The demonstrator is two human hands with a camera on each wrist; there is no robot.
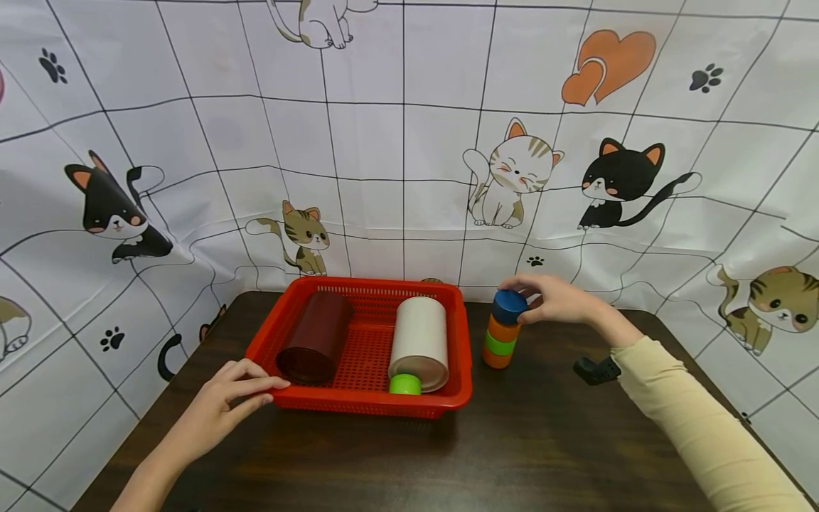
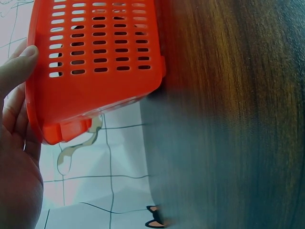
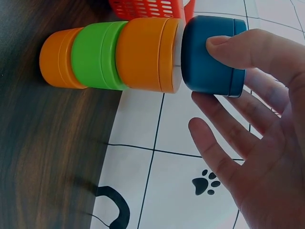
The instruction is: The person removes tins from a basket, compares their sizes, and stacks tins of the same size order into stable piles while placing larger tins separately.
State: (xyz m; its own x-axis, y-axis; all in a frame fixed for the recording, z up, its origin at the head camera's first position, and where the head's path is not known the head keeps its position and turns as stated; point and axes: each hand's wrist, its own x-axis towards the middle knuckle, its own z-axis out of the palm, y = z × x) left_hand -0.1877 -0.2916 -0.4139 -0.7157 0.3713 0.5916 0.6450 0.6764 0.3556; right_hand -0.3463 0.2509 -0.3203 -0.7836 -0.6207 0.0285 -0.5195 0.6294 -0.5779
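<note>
Blue cap (image 1: 509, 306) sits on top of a stack (image 1: 500, 339) beside the red basket (image 1: 365, 402). It looks light, hard and smooth, so hold its sides. Right hand (image 1: 555, 299) pinches it. Left hand (image 1: 224, 402) rests flat on the basket.

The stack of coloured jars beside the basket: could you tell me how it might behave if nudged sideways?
The stack is tall and narrow, four separate jars, so it would likely topple. The blue jar sits slightly tilted, probably shifting first. Round sides suggest fallen jars would roll on the smooth table.
</note>
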